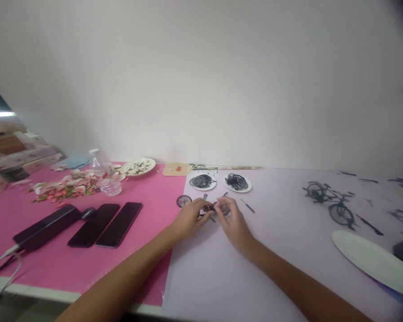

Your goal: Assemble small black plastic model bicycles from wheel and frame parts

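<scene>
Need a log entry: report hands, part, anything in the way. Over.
Left hand and right hand together at small dark part; exact grip unclear. Spoked wheel just beyond left hand, slim tool beside right; neither between them.

The left hand (188,219) and right hand (234,220) partly hide a dark piece (208,208), too small to identify; the right edge cuts off an oval plate (369,257).

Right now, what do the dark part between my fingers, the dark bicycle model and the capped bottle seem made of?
Dark part: plastic or metal, too small to tell. Bicycle model: matte, perhaps plastic or painted metal; it's dark with little shine. Bottle: probably glossy plastic; it's see-through.
</scene>
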The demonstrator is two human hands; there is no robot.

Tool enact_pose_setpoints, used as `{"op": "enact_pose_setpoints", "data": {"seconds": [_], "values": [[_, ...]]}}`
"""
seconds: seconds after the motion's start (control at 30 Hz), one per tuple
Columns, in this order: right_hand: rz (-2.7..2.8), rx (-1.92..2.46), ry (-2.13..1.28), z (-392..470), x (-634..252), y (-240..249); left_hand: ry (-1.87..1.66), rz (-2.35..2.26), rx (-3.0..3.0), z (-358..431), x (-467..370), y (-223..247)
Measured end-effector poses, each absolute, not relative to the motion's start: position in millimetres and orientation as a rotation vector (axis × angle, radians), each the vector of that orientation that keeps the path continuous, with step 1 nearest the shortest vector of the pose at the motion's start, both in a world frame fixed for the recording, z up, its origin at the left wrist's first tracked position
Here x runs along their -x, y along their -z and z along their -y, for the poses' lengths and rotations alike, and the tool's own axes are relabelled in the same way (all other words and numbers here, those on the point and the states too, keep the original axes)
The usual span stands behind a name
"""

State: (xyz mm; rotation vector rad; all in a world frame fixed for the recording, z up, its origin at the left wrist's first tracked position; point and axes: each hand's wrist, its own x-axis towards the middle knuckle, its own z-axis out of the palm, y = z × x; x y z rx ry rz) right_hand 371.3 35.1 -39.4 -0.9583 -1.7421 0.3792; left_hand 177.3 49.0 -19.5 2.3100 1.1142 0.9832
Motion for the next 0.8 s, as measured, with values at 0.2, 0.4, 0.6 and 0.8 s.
{"op": "enact_pose_setpoints", "data": {"seconds": [0.2, 0.4, 0.6, 0.8], "values": [[1.718, 0.957, -0.44, -36.2, -371.5, 39.7, -0.993, -1.082, -2.169, -51.0, -180.4, 23.8], [1.718, 0.953, -0.473, -36.5, -371.6, 40.8, -0.998, -1.061, -1.954, -50.0, -184.4, 22.9], [1.72, 0.964, -0.478, -37.5, -372.5, 41.6, -0.996, -1.093, -1.928, -49.1, -185.2, 20.6], [1.717, 0.936, -0.46, -38.9, -372.4, 43.2, -1.002, -1.106, -1.85, -49.9, -186.1, 22.3]]}}
